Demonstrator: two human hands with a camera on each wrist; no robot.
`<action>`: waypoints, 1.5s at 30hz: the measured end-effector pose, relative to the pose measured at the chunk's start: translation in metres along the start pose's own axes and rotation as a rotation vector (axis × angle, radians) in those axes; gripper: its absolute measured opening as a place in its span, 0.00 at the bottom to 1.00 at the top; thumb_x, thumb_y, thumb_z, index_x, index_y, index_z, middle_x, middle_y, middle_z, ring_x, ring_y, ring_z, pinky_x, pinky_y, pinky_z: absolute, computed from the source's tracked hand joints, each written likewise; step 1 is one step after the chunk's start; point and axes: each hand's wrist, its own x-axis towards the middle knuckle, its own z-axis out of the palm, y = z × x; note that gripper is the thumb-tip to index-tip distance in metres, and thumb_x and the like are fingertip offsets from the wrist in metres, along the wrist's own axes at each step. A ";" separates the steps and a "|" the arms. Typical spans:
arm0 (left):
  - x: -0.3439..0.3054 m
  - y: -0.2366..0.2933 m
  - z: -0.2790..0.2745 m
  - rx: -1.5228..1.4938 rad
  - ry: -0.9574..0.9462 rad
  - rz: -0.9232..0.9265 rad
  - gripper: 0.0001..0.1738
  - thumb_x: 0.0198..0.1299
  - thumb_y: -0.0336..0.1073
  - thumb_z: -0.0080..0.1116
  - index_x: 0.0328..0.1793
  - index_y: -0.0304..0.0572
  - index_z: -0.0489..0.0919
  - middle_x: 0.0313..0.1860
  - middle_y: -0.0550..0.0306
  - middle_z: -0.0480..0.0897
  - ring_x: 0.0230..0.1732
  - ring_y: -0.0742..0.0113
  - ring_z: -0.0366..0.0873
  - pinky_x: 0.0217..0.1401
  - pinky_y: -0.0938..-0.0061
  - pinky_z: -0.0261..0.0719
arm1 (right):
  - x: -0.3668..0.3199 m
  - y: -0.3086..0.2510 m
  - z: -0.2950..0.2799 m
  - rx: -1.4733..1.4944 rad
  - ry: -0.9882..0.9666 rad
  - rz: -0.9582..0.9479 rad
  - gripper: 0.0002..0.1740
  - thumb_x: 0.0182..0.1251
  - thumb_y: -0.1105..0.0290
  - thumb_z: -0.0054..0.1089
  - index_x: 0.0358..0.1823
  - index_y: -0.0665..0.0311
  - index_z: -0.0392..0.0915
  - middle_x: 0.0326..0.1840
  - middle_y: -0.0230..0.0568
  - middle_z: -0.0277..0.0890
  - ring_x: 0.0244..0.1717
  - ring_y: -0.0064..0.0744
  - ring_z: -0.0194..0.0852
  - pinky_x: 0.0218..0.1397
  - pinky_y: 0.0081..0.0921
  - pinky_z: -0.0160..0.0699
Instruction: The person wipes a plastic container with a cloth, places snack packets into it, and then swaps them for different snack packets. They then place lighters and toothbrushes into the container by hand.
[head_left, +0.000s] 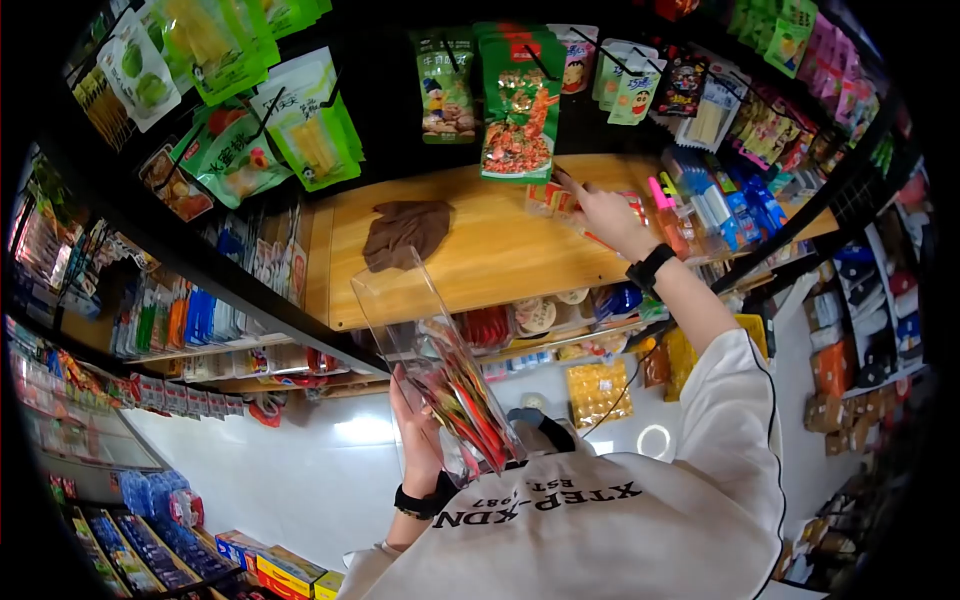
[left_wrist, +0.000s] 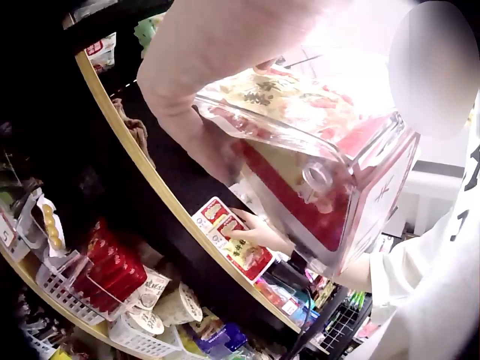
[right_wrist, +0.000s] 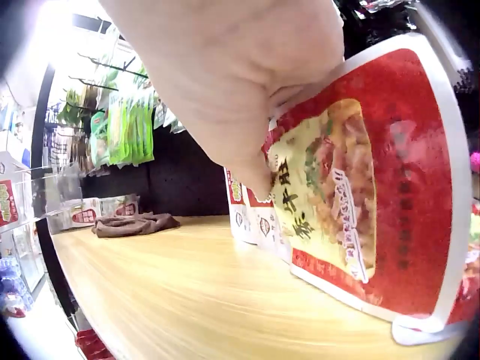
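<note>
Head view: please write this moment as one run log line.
left grip: holds clear bin | right grip: pinches red snack packet on wooden shelf | nearby: brown cloth

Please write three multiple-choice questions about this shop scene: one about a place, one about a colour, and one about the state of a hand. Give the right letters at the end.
1. Where does the brown cloth lie?
A. on the floor
B. on the wooden shelf
C. on a hook

2. What is the main colour of the snack packet that the right hand grips?
A. red
B. blue
C. black

3. What is the left hand doing?
A. hanging idle
B. pressing flat on the shelf
C. holding the clear box

Answers:
1 B: the head view shows the cloth bunched on the bare wood.
2 A: the right wrist view shows a red packet with a pale picture panel, pinched at its top.
3 C: the fingers curl round the box, which holds red packets and is tilted in the air.
</note>
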 end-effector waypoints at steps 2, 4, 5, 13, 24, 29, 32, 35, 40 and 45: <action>-0.006 0.002 -0.007 -0.043 -0.016 -0.047 0.41 0.48 0.25 0.35 0.74 0.44 0.43 0.73 0.50 0.47 0.69 0.58 0.56 0.61 0.74 0.65 | 0.001 -0.007 -0.001 -0.005 -0.028 0.033 0.39 0.54 0.66 0.58 0.68 0.50 0.51 0.42 0.55 0.72 0.34 0.53 0.77 0.31 0.39 0.77; -0.009 0.002 -0.012 0.002 -0.016 -0.072 0.40 0.50 0.28 0.36 0.74 0.44 0.43 0.73 0.51 0.48 0.70 0.58 0.52 0.66 0.69 0.56 | 0.004 -0.010 0.001 -0.047 -0.017 0.050 0.41 0.54 0.63 0.59 0.69 0.49 0.50 0.51 0.60 0.67 0.36 0.55 0.77 0.33 0.39 0.78; -0.009 0.001 -0.013 0.050 -0.015 -0.091 0.39 0.51 0.32 0.36 0.73 0.45 0.44 0.73 0.51 0.49 0.72 0.58 0.49 0.72 0.64 0.47 | 0.006 -0.010 0.002 -0.050 -0.016 0.051 0.41 0.54 0.63 0.59 0.69 0.49 0.50 0.51 0.60 0.67 0.36 0.55 0.77 0.33 0.39 0.78; -0.014 0.002 -0.012 0.068 -0.002 -0.125 0.41 0.49 0.31 0.38 0.74 0.50 0.44 0.68 0.49 0.58 0.64 0.59 0.62 0.62 0.71 0.63 | 0.032 0.008 0.018 -0.008 -0.084 -0.071 0.41 0.51 0.62 0.61 0.67 0.49 0.52 0.61 0.66 0.57 0.39 0.57 0.75 0.43 0.42 0.76; -0.003 -0.029 0.014 0.096 -0.022 -0.106 0.42 0.51 0.33 0.44 0.74 0.48 0.43 0.71 0.51 0.52 0.66 0.56 0.60 0.55 0.68 0.74 | 0.051 0.014 0.017 0.057 -0.078 -0.224 0.34 0.53 0.56 0.59 0.62 0.53 0.60 0.51 0.64 0.65 0.32 0.56 0.75 0.39 0.43 0.75; 0.003 -0.045 0.034 0.060 -0.047 -0.076 0.42 0.51 0.31 0.42 0.74 0.47 0.42 0.73 0.57 0.46 0.70 0.56 0.53 0.56 0.65 0.75 | 0.049 0.016 0.011 0.053 -0.083 -0.265 0.33 0.51 0.58 0.62 0.60 0.57 0.62 0.49 0.61 0.67 0.33 0.55 0.75 0.38 0.42 0.75; 0.006 -0.053 0.046 0.039 -0.012 -0.065 0.41 0.52 0.31 0.43 0.74 0.47 0.43 0.73 0.57 0.47 0.70 0.57 0.52 0.56 0.65 0.75 | 0.058 0.019 0.014 0.007 -0.073 -0.296 0.31 0.51 0.60 0.62 0.57 0.62 0.63 0.44 0.57 0.72 0.33 0.52 0.76 0.36 0.41 0.75; 0.007 -0.060 0.058 0.035 0.026 -0.052 0.40 0.53 0.31 0.43 0.73 0.47 0.43 0.73 0.57 0.48 0.70 0.58 0.53 0.55 0.67 0.75 | 0.070 0.020 0.022 -0.032 -0.118 -0.250 0.27 0.54 0.60 0.59 0.53 0.66 0.65 0.37 0.53 0.75 0.32 0.50 0.77 0.34 0.38 0.76; 0.008 -0.067 0.071 -0.002 0.050 -0.041 0.40 0.53 0.29 0.44 0.73 0.47 0.44 0.72 0.57 0.48 0.70 0.60 0.53 0.54 0.69 0.76 | 0.083 0.015 0.029 -0.106 -0.227 -0.233 0.21 0.60 0.56 0.51 0.49 0.63 0.68 0.40 0.52 0.75 0.30 0.48 0.77 0.32 0.36 0.77; 0.007 -0.082 0.077 0.001 0.106 -0.018 0.39 0.53 0.29 0.44 0.73 0.47 0.44 0.72 0.56 0.49 0.69 0.61 0.55 0.52 0.70 0.77 | 0.078 0.021 0.033 -0.045 -0.060 -0.296 0.17 0.63 0.54 0.48 0.48 0.54 0.70 0.51 0.53 0.66 0.28 0.47 0.77 0.31 0.37 0.77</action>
